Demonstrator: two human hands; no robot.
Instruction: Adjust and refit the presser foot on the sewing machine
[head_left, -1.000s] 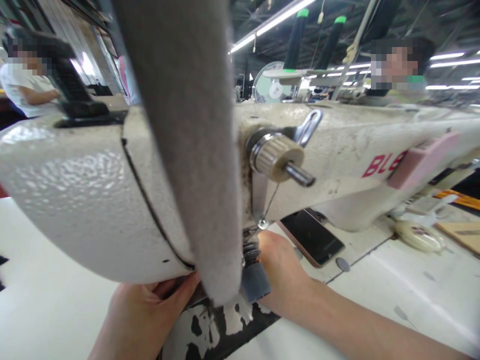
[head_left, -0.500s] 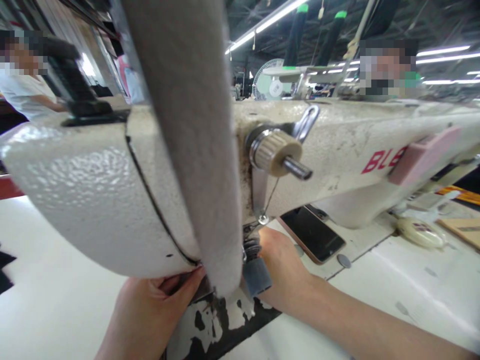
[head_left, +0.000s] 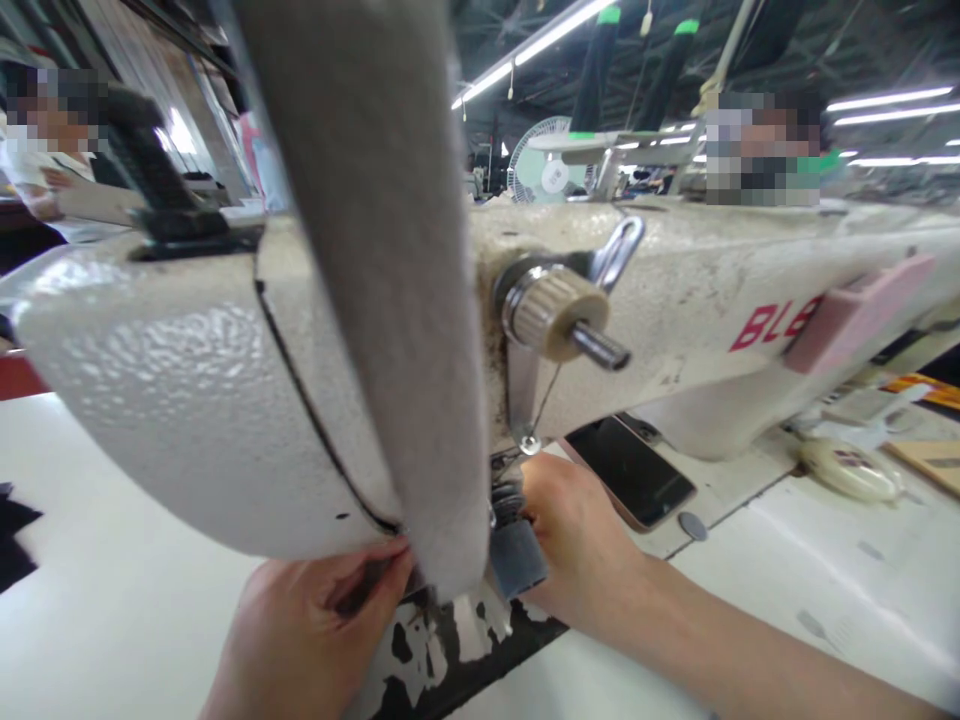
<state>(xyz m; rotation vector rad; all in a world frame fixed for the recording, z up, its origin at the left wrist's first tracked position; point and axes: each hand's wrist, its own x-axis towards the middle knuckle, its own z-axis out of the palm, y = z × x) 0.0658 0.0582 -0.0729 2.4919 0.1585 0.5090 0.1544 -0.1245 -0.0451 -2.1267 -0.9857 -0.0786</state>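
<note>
Red letters "BLE" (head_left: 776, 322) mark the sewing machine (head_left: 187, 400), its arm running left to right. Left hand (head_left: 315, 630) pinches dark fabric (head_left: 450, 660); right hand (head_left: 577, 545) presses beside the foot, grip unclear.

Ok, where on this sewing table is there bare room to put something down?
Bare white table shows left of the left hand, past the black-and-white fabric. More lies right of the right forearm, below the phone. Under the sewing machine head it is crowded: both hands, the right hand and grey strip fill it.
</note>
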